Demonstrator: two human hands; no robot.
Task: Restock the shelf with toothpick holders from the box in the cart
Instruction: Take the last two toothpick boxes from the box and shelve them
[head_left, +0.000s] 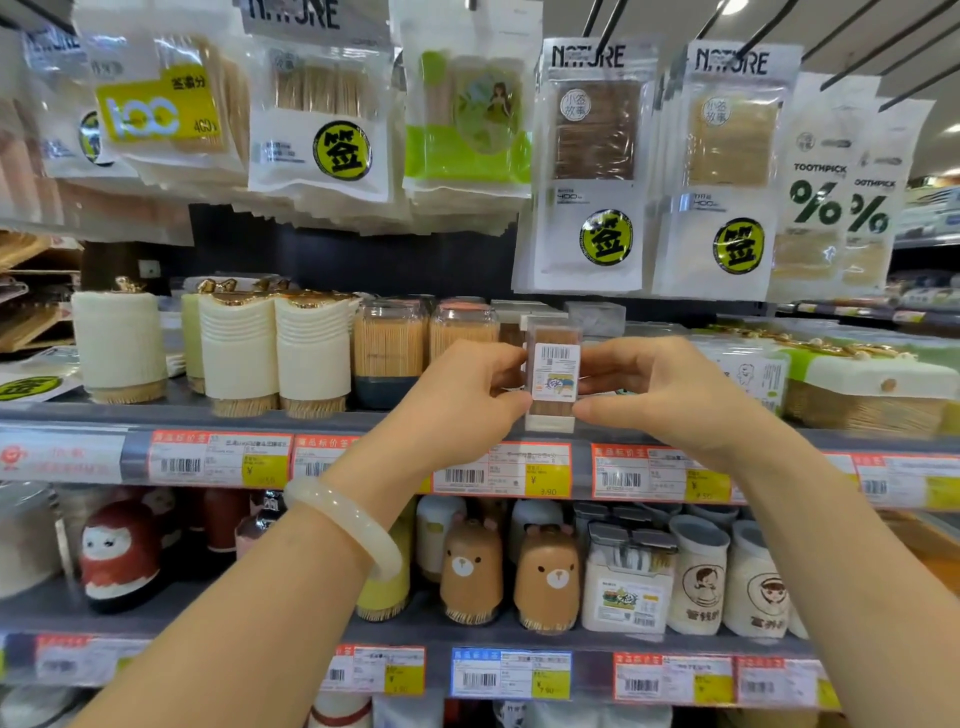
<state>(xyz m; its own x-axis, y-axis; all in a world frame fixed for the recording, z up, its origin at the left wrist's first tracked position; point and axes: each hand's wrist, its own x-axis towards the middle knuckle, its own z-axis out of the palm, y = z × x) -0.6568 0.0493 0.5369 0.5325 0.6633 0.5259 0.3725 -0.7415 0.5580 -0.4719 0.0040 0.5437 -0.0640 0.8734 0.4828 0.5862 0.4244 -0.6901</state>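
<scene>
A tall, clear rectangular plastic toothpick holder with a white barcode label (554, 375) stands upright at the front edge of the grey upper shelf (260, 415), its base on or just above the shelf lip; which of the two cannot be told. It sits between two hands: the left hand (467, 395) pinches its left side with thumb and fingertips, and the right hand (654, 389) pinches its right side the same way, so each grip is grasping the holder. Behind it, more clear holders of the same kind (519, 317) stand toward the back of the shelf, and round clear jars of toothpicks (392, 343) stand just to its left. On the left wrist is a pale jade-like bangle (345, 525). Along the shelf's front edge run red and yellow price tags (501, 470). The cart and box are out of view, so how many holders remain cannot be told; this one seems to be mid-placement and probably needs only setting in line and releasing.
</scene>
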